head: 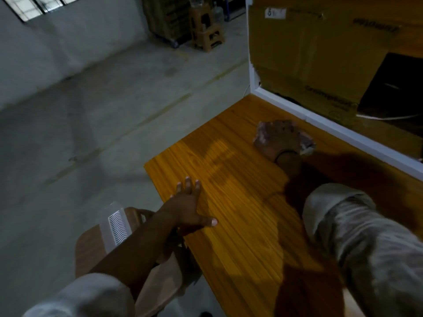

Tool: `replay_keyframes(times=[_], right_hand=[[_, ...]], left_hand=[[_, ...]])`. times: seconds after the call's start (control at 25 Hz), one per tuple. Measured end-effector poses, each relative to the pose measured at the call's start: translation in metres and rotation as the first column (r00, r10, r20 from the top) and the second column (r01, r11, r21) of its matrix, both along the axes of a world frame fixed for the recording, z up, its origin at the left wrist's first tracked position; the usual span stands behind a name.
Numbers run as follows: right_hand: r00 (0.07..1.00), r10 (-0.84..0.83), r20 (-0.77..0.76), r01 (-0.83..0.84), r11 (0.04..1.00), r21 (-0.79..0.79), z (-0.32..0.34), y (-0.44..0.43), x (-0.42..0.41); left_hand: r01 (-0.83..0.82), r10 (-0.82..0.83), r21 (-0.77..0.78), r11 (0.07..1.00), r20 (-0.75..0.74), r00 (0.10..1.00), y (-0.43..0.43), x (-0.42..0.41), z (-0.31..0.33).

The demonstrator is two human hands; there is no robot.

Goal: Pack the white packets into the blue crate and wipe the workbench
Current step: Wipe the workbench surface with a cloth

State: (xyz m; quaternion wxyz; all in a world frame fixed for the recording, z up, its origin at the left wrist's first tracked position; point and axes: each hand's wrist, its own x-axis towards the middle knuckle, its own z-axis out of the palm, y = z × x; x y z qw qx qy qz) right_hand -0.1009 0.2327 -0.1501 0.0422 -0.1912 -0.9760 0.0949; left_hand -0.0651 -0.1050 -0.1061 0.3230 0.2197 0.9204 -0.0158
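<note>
Surface: orange wood-grain workbench (240, 202), running from the centre to the lower right of the frame, its far side bounded by a white frame (320, 115). Behind the frame, upper right: stacked cardboard boxes (309, 53) and a black item (393, 88), kind unclear. Room: grey concrete floor (91, 110) across the left half; pale wall (68, 42) with a barred window (41, 3), upper left; tan plastic stool (206, 30), top centre. Lower left, beside the bench edge: brown seat (91, 245) bearing what looks like a white packet (114, 225) with a wavy ribbed panel. Left hand (185, 207): palm down at the bench's left edge, fingers straight and spread, thumb splayed onto the wood, holding nothing; grey sleeve (80, 296) pushed up the forearm. Right hand (281, 138): arm stretched toward the white frame, palm pressed down on a crumpled cloth (305, 146) lying on the bench, fingers laid over it, detail blurred; dark band (283, 154) at the wrist.
</note>
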Motion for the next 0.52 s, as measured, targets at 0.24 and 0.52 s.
replay_keyframes(times=[0.24, 0.52], right_hand=[[0.825, 0.564, -0.029, -0.56, 0.824, 0.086, 0.0, -0.114, 0.083], [0.999, 0.011, -0.033, -0.007, 0.995, 0.102, -0.011, -0.042, 0.056]], left_hand=[[0.039, -0.036, 0.092, 0.995, -0.033, 0.999, -0.011, -0.009, -0.005], [-0.003, 0.005, 0.048, 0.999, -0.061, 0.998, -0.051, -0.112, 0.007]])
